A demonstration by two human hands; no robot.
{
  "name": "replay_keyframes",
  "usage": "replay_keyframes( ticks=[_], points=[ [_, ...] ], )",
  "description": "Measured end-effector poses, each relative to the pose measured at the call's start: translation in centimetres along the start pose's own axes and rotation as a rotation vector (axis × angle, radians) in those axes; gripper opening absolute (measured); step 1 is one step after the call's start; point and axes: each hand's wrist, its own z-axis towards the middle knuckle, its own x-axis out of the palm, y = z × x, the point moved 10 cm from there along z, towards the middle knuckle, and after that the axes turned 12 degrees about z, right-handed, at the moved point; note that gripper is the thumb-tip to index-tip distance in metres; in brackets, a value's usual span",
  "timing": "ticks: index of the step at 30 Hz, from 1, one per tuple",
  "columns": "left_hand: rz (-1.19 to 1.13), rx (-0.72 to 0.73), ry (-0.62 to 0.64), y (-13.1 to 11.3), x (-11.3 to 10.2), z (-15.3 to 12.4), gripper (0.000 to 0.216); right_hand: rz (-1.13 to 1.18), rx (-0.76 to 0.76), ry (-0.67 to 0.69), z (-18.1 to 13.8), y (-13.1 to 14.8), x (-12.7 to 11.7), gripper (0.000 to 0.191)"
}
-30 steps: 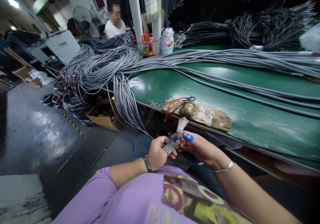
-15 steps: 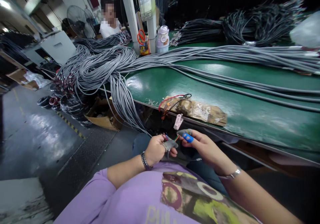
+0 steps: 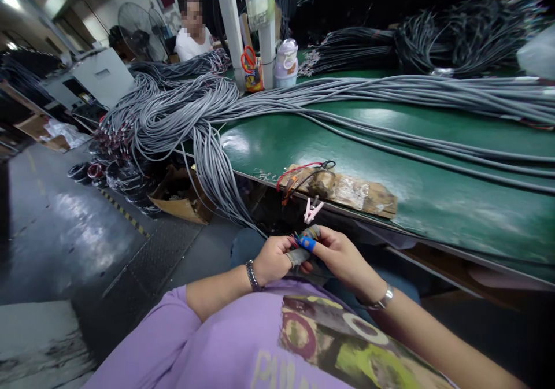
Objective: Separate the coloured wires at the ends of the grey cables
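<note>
The left hand [image 3: 272, 260] pinches thin coloured wires [image 3: 295, 239]; the right hand [image 3: 339, 254] pinches them too, near a pink clip [image 3: 310, 211].

Lavender fabric top [image 3: 217, 343], L sleeve [image 3: 169, 314] ends approx. at elbow; front has brown multicol. print [image 3: 329, 331] w/ rings, lime patches, pale block letters [image 3: 281, 371] below. L hand [image 3: 271, 259]: grey thumb cover [image 3: 298, 256], dark metal link band [image 3: 251, 275] at wrist. R hand [image 3: 342, 256]: blue thumb cover w/ orange spots [image 3: 307, 244], grey finger cover [image 3: 311, 232], shiny silver bracelet [image 3: 385, 297].
</note>
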Motion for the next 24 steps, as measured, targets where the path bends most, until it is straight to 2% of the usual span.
replay_keyframes(
  ticks=[6, 8, 18, 24],
  points=[
    [-0.085, 0.003, -0.190, 0.5, -1.8, -0.2, 0.049, 0.059, -0.025, -0.046, 0.3, 0.1, -0.2, 0.027],
    [-0.118, -0.006, -0.217, 0.9, -2.1, -0.1, 0.050, 0.085, -0.018, -0.056, 0.3, -0.1, -0.2, 0.027],
    [-0.078, 0.014, -0.201, 0.8, -2.3, 0.1, 0.049, -0.009, -0.101, -0.103, 0.8, 0.7, -0.8, 0.032],
    [-0.028, 0.019, -0.122, 0.5, -1.6, 0.0, 0.043, -0.063, -0.020, 0.018, 1.2, -0.1, 0.3, 0.025]
  ],
)
